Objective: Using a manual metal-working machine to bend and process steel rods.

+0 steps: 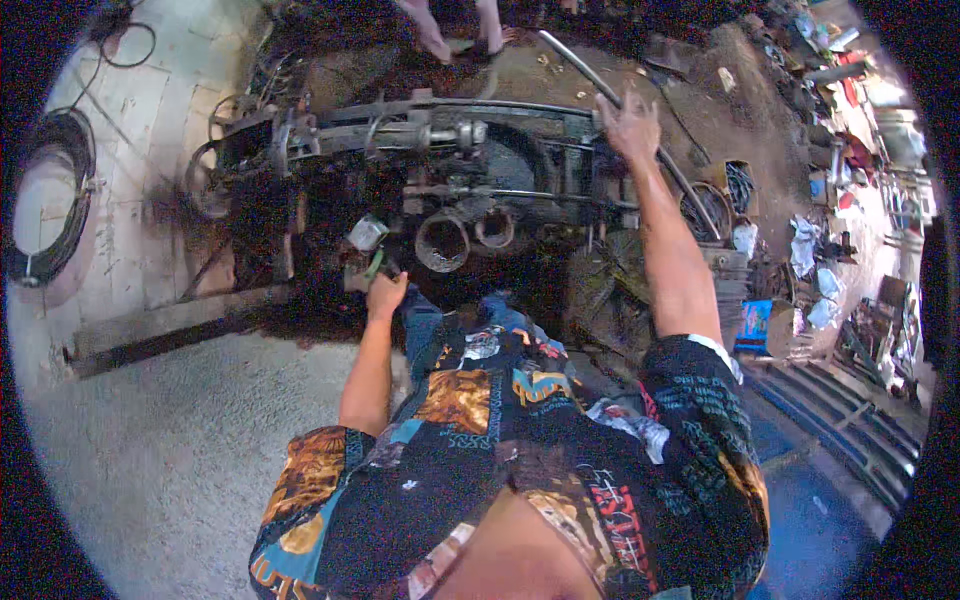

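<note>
My left hand (385, 295) grips a green-handled tool (374, 266) near the greasy machine frame (440, 120); my right hand (630, 125), fingers spread, presses its far-right bar. The frame sits stripped, with much left undone.

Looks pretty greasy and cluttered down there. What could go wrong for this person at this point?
The right hand leans on a long metal bar by the greasy machine frame; it might slip. The left hand grips a green-handled tool close to open pipe ends, so knuckles could hit metal. Another person's bare feet stand close by.
</note>
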A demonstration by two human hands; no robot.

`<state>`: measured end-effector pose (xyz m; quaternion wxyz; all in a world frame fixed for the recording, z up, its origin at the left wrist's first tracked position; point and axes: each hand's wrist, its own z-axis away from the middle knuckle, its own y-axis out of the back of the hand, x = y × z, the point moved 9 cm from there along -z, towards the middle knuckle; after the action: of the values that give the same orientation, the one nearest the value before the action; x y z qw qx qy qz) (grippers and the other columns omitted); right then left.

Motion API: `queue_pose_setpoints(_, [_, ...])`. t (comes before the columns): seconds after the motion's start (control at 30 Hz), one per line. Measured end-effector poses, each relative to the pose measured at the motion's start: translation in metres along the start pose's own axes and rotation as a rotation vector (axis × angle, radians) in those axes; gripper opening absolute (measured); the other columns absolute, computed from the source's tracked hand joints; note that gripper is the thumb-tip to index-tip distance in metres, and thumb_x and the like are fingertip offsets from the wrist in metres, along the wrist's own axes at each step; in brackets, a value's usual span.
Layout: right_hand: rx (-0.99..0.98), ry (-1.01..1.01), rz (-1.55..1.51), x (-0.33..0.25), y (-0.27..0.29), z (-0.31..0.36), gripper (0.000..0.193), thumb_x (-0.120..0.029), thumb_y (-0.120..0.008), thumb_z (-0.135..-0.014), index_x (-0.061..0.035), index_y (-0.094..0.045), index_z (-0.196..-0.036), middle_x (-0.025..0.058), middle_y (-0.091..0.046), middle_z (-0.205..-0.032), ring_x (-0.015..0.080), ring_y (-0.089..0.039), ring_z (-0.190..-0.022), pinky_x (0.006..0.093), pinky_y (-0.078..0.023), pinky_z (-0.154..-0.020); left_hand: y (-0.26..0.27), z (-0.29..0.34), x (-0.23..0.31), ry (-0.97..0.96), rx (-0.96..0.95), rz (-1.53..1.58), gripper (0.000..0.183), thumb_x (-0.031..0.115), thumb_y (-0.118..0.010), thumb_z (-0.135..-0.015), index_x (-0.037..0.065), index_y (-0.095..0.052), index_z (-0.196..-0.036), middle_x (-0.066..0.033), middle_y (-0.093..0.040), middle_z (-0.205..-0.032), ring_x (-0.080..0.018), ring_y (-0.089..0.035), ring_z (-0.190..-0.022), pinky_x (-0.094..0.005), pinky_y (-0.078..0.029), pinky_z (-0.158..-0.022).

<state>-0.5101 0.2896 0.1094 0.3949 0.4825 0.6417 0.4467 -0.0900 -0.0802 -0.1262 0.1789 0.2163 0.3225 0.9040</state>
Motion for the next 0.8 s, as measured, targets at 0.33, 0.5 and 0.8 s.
queue_pose_setpoints(0.33, [0.312, -0.198, -0.613, 0.039, -0.011, 0.12, 0.019, -0.017, -0.059, -0.082, -0.0024, -0.062, -0.094, 0.015, -0.062, -0.092, 0.0278, -0.058, -0.087, 0.0372, -0.045, -0.08, 0.087, 0.007, 0.072, -0.375, 0.012, 0.102, 0.046, 0.043, -0.053, -0.087, -0.001, -0.063, -0.096, -0.0131, -0.065, -0.081, -0.0216, -0.062, -0.073, -0.034, -0.046, -0.068])
queue_pose_setpoints(0.5, [0.356, -0.411, -0.745, 0.161, -0.127, 0.105, 0.027, -0.024, -0.056, -0.085, -0.0032, -0.061, -0.101, 0.0143, -0.058, -0.104, 0.0286, -0.053, -0.097, 0.0375, -0.042, -0.086, 0.198, 0.002, 0.194, -0.709, 0.579, 0.254, 0.036, 0.025, -0.051, -0.092, -0.004, -0.057, -0.111, -0.0187, -0.062, -0.102, -0.026, -0.06, -0.094, -0.0342, -0.045, -0.083])
queue_pose_setpoints(0.8, [-0.379, -0.9, -1.525, 0.134, -0.225, 0.053, 0.037, -0.041, -0.05, -0.089, -0.0086, -0.06, -0.106, 0.0015, -0.06, -0.097, 0.014, -0.055, -0.081, 0.0293, -0.047, -0.074, 0.209, -0.08, 0.241, -0.812, 0.583, 0.071, 0.052, 0.037, -0.047, -0.091, 0.0, -0.044, -0.127, -0.022, -0.046, -0.128, -0.0342, -0.039, -0.124, -0.0388, -0.029, -0.103])
